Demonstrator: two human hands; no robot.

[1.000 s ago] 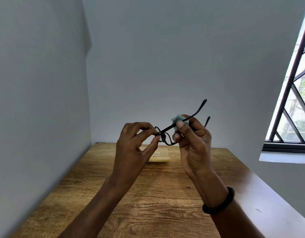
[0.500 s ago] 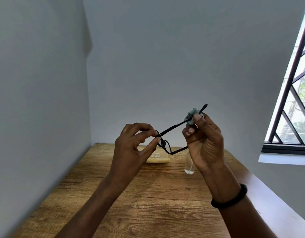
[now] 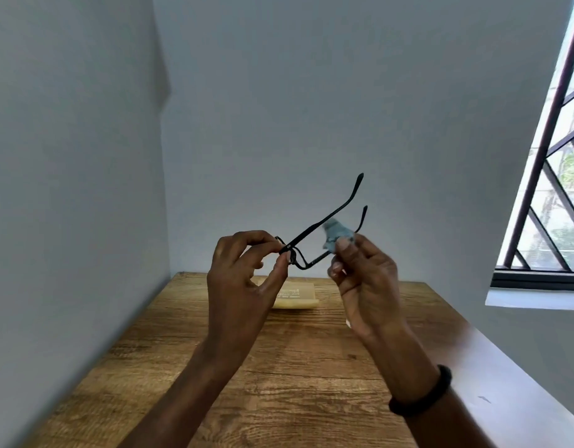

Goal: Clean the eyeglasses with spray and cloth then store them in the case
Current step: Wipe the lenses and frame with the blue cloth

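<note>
I hold black-framed eyeglasses (image 3: 324, 223) above the table, temples unfolded and pointing up to the right. My left hand (image 3: 243, 279) pinches the frame front at its left hinge between thumb and fingers. My right hand (image 3: 364, 279) pinches a small light-blue cloth (image 3: 335, 236) between thumb and forefinger, just below the upper temple and around the lower temple. A pale yellow case (image 3: 298, 297) lies flat on the wooden table (image 3: 285, 367) behind my hands. The spray bottle is hidden behind my right hand.
Grey walls close in the table on the left and at the back. A barred window (image 3: 550, 195) with a white sill is on the right. A black band sits on my right wrist (image 3: 421, 392).
My right hand with the cloth slid back down from the tip of the upper temple toward the frame, now at the lower temple. The left hand kept its grip on the frame.
</note>
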